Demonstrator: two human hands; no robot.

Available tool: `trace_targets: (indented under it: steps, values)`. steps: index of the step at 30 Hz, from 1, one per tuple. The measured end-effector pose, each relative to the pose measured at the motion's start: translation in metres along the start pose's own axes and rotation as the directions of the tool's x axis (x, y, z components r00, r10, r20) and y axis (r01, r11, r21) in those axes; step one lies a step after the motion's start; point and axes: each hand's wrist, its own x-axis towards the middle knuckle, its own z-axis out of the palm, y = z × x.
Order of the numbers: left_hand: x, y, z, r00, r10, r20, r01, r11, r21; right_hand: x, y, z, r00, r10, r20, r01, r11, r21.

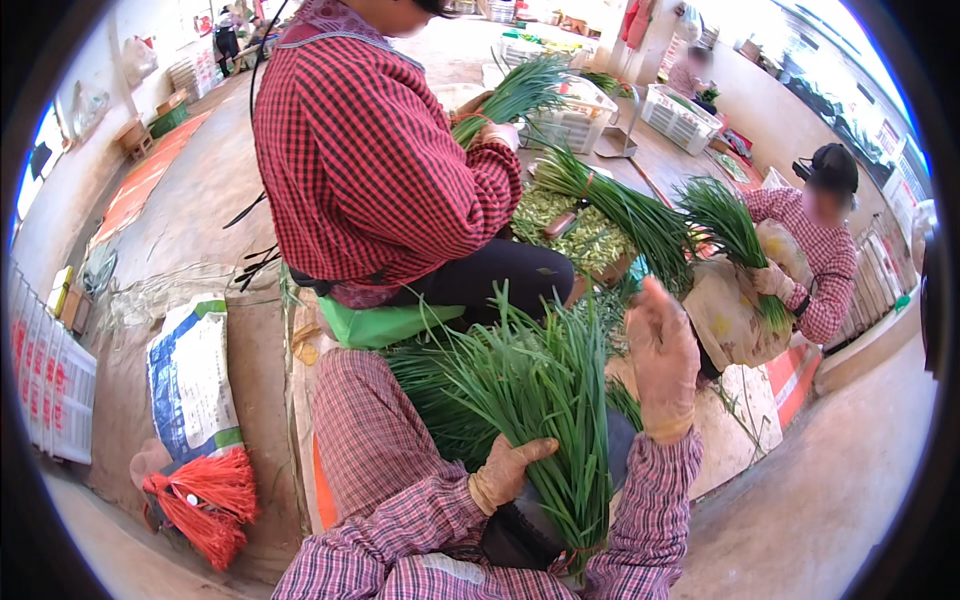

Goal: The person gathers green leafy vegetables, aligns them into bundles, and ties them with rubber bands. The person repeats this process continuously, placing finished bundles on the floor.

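Observation:
A bundle of long green leaves, perhaps garlic chives [555,397], stands fanned out over my lap, with a red tie around its lower end. My left hand [514,469], in a thin tan glove, grips the bundle low on its left side, thumb across the leaves. Raised to the right of the bundle, my right hand [664,360], also gloved, has its palm turned towards the leaves and holds nothing. More loose green leaves [450,397] lie behind the bundle, beyond my knee.
A person in a red checked shirt [375,150] sits close ahead, holding a tied bundle; a co-worker [817,240] at right holds another. A tied bundle [622,202] rests near cut pieces and a knife handle [559,225]. Red twine [210,502] and a printed sack [195,375] lie left.

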Motion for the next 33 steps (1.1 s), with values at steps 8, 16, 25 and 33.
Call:
trace_targets:
  steps: [8,16,25,33]
  values:
    - [0.001,0.003,0.003,1.000,0.015,0.024,-0.014,0.998,-0.059,-0.051,-0.054,-0.019,0.956,-0.002,0.294,-0.003,1.000,0.015]
    - [0.002,0.001,0.001,0.999,0.012,0.032,-0.012,1.000,-0.020,-0.034,-0.033,0.000,0.917,0.070,0.393,-0.070,0.997,-0.013]
    - [0.003,0.001,0.001,0.999,0.028,0.029,-0.029,0.999,0.022,-0.022,-0.019,0.008,0.872,0.173,0.458,-0.219,0.975,0.049]
    - [0.007,-0.006,-0.005,1.000,-0.003,0.013,0.003,1.000,-0.006,-0.001,-0.013,0.002,0.889,-0.052,0.454,0.137,0.978,-0.156]
